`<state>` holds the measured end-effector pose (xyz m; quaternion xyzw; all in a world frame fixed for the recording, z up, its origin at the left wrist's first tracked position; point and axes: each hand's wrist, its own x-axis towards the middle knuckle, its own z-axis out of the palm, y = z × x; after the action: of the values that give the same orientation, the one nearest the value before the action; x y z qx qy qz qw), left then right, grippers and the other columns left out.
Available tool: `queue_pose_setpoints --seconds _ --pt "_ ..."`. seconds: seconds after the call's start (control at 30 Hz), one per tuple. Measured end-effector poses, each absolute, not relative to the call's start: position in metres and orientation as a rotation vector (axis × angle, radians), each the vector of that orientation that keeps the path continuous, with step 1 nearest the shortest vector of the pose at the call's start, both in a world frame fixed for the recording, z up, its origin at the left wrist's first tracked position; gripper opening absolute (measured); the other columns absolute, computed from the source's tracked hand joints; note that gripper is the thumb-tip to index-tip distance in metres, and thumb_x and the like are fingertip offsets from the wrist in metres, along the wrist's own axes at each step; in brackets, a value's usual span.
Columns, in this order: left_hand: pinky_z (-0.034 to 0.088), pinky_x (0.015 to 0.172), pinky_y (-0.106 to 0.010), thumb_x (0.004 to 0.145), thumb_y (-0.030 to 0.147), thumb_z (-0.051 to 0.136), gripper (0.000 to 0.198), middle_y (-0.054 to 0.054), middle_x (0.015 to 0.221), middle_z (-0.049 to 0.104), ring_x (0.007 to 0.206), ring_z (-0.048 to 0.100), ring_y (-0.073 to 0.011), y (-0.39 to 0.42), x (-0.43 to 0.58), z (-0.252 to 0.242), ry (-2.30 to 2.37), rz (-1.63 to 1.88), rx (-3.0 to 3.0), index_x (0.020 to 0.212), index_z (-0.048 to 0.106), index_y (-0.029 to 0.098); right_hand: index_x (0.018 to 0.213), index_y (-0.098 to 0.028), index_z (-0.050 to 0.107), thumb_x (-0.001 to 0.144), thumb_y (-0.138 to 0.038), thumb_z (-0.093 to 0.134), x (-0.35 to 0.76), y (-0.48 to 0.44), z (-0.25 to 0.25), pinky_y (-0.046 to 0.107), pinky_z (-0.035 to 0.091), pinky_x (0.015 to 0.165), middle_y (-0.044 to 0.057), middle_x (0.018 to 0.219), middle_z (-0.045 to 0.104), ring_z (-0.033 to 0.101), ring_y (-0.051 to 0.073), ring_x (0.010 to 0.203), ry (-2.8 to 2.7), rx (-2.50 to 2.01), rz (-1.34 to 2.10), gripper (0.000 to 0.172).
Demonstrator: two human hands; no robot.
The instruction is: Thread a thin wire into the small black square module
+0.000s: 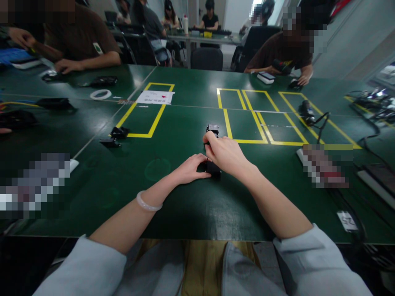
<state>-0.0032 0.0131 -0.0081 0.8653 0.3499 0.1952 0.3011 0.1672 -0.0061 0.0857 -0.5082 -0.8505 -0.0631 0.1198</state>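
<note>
At the far left of the green table (92,181) lies a white ring (100,94), and nearer the middle two small black parts (115,137) sit at the corner of a yellow taped frame holding a paper sheet (155,97). The person's left hand (191,169), a pale bracelet (148,203) on its wrist, lies palm down with fingers stretched out, their tips touching the black block (213,167) at the table's centre. The right hand (226,154) curls closed over that block from above, gripping it. A black end (212,130) shows beyond the fingers, possibly the same piece. Further right are yellow taped squares (247,123) and a cabled black device (306,112).
</note>
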Motion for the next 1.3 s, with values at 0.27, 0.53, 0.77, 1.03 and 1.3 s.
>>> queue_pose_setpoints --seconds 0.27,0.53,0.77,1.03,1.3 --pt "0.042 0.1 -0.046 0.079 0.043 0.071 0.047 -0.01 0.122 0.062 0.115 0.055 -0.0303 0.0143 -0.0038 -0.0092 0.912 0.522 2.298 0.118 0.059 0.019 0.106 -0.019 0.053 0.099 -0.033 0.029 0.1674 -0.005 0.0861 0.028 0.027 0.06 0.004 0.08 0.07 0.061 0.016 0.068 -2.52 -1.553 -0.194 0.028" --pt "0.043 0.099 -0.045 0.078 0.044 0.07 0.047 -0.011 0.122 0.061 0.113 0.056 -0.0307 0.013 -0.0032 -0.008 0.943 0.513 2.301 0.116 0.06 0.018 0.107 -0.018 0.051 0.099 -0.033 0.03 0.1672 -0.0078 0.0894 0.028 0.03 0.062 0.003 0.081 0.069 0.061 0.016 0.069 -2.503 -1.482 -0.155 0.027" --pt "0.043 0.099 -0.045 0.079 0.042 0.071 0.047 -0.011 0.122 0.062 0.114 0.056 -0.03 0.0135 -0.0042 -0.0076 0.913 0.521 2.302 0.117 0.059 0.018 0.106 -0.019 0.052 0.098 -0.028 0.029 0.167 -0.0057 0.0869 0.028 0.027 0.059 0.003 0.079 0.069 0.06 0.016 0.066 -2.504 -1.539 -0.192 0.026" --pt "0.043 0.098 -0.045 0.079 0.045 0.07 0.048 -0.011 0.122 0.061 0.113 0.057 -0.0304 0.0138 -0.0041 -0.0099 0.933 0.52 2.3 0.118 0.06 0.019 0.104 -0.018 0.051 0.099 -0.033 0.03 0.1676 -0.0051 0.0833 0.028 0.027 0.06 0.003 0.077 0.069 0.059 0.015 0.064 -2.477 -1.477 -0.221 0.026" --pt "0.044 0.097 -0.045 0.078 0.044 0.07 0.043 -0.01 0.12 0.062 0.111 0.057 -0.0299 0.0132 -0.0032 -0.0076 0.944 0.515 2.296 0.111 0.06 0.018 0.104 -0.018 0.051 0.095 -0.021 0.031 0.1638 -0.0073 0.0832 0.029 0.027 0.062 0.003 0.076 0.068 0.059 0.015 0.065 -2.514 -1.479 -0.336 0.022"
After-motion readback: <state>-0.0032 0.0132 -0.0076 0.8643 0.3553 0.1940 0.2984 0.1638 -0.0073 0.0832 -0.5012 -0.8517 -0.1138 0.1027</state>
